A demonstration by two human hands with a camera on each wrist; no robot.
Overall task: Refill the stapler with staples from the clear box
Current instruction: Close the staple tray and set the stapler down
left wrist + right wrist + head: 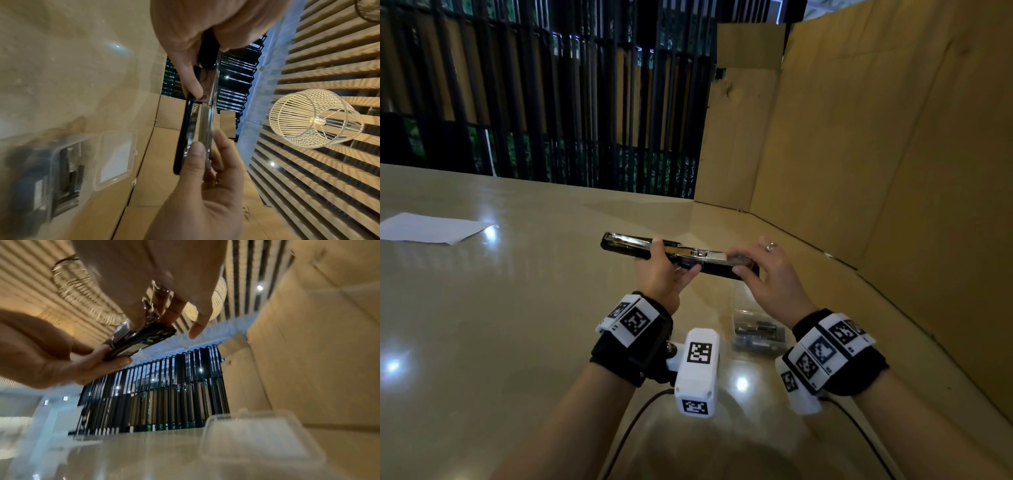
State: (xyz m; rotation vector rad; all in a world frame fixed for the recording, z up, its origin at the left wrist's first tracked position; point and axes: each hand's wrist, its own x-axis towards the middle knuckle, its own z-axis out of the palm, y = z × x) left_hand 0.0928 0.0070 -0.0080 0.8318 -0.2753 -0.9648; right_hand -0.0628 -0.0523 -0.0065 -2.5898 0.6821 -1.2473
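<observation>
Cardboard walls bound the desk's right edge; both hands, left and right, grip the stapler aloft, apparently for loading; box lies open beneath.

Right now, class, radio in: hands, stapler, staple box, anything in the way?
Both hands on stapler, lifted off table: left hand grips middle, right hand pinches its end. Clear box open below, staples inside. Nothing blocking.

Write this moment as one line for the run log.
left hand: grips stapler mid-body | right hand: holds its right end | stapler: lifted | clear box: open on table
</observation>
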